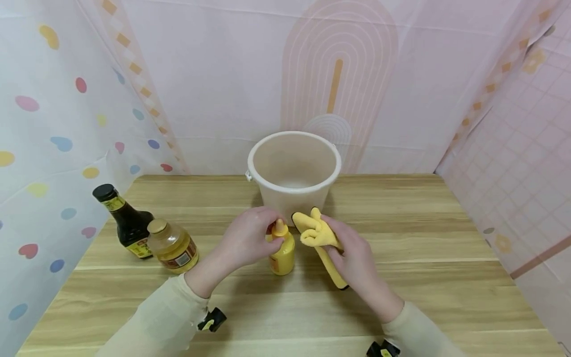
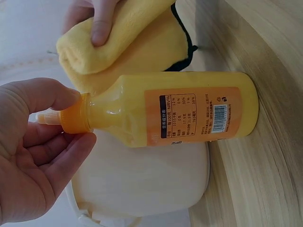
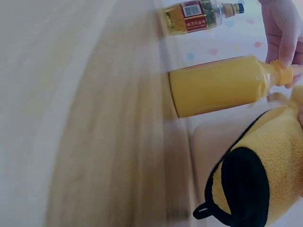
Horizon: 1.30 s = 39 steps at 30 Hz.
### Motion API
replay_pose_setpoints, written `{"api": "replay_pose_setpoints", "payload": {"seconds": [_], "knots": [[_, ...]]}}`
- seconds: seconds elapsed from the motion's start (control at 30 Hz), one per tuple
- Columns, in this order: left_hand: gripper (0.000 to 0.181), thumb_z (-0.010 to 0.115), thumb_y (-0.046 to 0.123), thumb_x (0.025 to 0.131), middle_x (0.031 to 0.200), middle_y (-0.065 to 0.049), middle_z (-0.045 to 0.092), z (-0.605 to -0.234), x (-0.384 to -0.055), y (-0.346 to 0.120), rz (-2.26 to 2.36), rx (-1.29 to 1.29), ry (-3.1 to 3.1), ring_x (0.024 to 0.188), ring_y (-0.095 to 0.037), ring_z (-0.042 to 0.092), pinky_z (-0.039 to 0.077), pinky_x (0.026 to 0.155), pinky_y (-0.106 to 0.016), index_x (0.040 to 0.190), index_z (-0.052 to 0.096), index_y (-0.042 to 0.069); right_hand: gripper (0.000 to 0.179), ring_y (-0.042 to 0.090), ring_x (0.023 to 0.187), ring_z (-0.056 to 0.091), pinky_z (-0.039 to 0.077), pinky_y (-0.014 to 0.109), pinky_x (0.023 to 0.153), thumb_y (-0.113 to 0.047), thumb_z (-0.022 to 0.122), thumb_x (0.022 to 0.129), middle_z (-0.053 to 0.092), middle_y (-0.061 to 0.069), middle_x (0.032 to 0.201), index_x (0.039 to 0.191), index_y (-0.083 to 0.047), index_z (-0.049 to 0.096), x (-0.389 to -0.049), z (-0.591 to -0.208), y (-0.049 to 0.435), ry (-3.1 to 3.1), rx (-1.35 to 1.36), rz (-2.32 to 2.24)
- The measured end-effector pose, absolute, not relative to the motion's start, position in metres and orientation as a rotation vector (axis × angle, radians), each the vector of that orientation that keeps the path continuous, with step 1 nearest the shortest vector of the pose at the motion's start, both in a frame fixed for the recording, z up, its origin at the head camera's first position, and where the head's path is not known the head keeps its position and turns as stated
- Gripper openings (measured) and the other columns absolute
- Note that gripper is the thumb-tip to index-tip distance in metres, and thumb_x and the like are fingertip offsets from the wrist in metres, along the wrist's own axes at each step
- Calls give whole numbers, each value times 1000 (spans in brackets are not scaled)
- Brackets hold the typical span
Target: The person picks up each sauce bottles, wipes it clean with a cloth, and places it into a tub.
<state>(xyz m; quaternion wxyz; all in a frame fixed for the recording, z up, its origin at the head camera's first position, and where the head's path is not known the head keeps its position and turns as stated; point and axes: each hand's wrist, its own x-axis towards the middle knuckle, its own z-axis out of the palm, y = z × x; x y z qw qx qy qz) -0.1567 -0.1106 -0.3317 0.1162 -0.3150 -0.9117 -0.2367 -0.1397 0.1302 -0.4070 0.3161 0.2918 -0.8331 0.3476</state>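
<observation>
Head view, from the left: a dotted curtain (image 1: 53, 144) hung beside the table (image 1: 424, 238), and a dark bottle (image 1: 134, 223) with a black cap stood near that edge. Just beside it, overlapping it in sight, was an oil bottle (image 1: 174, 248); whether the two touched, I could not tell. Next came the left hand (image 1: 252, 235), reaching past the oil bottle to the yellow bottle (image 1: 283, 255), which stood upright on the table in front of the bucket (image 1: 285, 198). In the left wrist view its thumb and forefinger were clamped on the orange cap (image 2: 78, 112), below the pale nozzle (image 2: 48, 117). The bucket, pale and open at the top, stood close to the back wall (image 1: 214, 99). Right of the yellow bottle, the right hand (image 1: 352, 250) gripped a bunched yellow cloth (image 1: 314, 233), thumb pressed against it and fingers closed round it; the cloth's dark-trimmed end hung below the hand.
</observation>
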Motion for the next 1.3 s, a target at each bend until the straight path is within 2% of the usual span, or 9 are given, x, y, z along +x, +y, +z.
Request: {"api": "replay_pose_setpoints", "payload": {"seconds": [0.2,0.37,0.43,0.53,0.77,0.87,0.97,1.07,1.3], "knots": [[20,82,7,74,75,3,56,-333,-157,-111,-700,-921,-2664,70,-13,49,44,61,-27,85,65,8,54,29,105,65,54,43,88,-3,81,78,67,11,118,128,-5,60,-142,-405,114,-2162,882,888],[21,82,5,73,76,3,57,-334,-157,-111,-723,-942,-2635,70,-12,53,47,62,-26,84,64,9,36,30,114,62,52,42,94,-25,54,104,63,16,128,131,-1,57,-144,-413,102,-2111,1058,834],[21,82,5,73,77,2,58,-334,-157,-111,-730,-950,-2625,71,-13,54,48,63,-26,86,66,8,42,31,113,62,52,42,93,-31,41,107,63,17,127,129,0,58,-145,-417,100,-2090,1074,833],[21,83,6,74,76,2,58,-334,-157,-110,-730,-951,-2623,71,-13,54,48,63,-26,87,67,7,43,31,110,64,53,42,91,-32,38,107,65,17,123,125,1,60,-146,-420,100,-2066,1072,837],[23,85,10,75,74,3,56,-333,-155,-111,-691,-939,-2637,69,-12,50,45,61,-27,86,66,9,36,30,109,65,54,40,91,-29,44,106,66,15,120,122,-2,63,-145,-419,102,-2102,1113,859],[23,86,10,74,75,3,56,-333,-155,-111,-689,-931,-2634,69,-12,50,45,61,-27,86,66,9,25,31,108,65,54,40,91,-17,58,101,67,15,119,121,-2,63,-145,-419,105,-2118,1120,873],[23,86,10,74,75,3,56,-334,-155,-111,-699,-919,-2634,69,-12,50,45,62,-27,86,67,8,34,30,107,65,55,40,89,-1,72,88,67,15,118,121,-2,63,-145,-420,107,-2138,1120,867],[23,86,10,74,77,3,58,-335,-154,-111,-715,-910,-2632,70,-12,51,45,62,-27,87,67,8,44,30,106,66,55,41,87,5,77,78,67,14,117,120,-3,64,-145,-422,108,-2158,1116,858],[24,87,10,73,80,2,61,-335,-155,-111,-766,-904,-2620,73,-13,54,48,64,-27,89,69,8,39,29,106,66,56,41,87,2,78,80,67,13,117,115,-6,64,-142,-423,111,-2226,1104,861]]}}
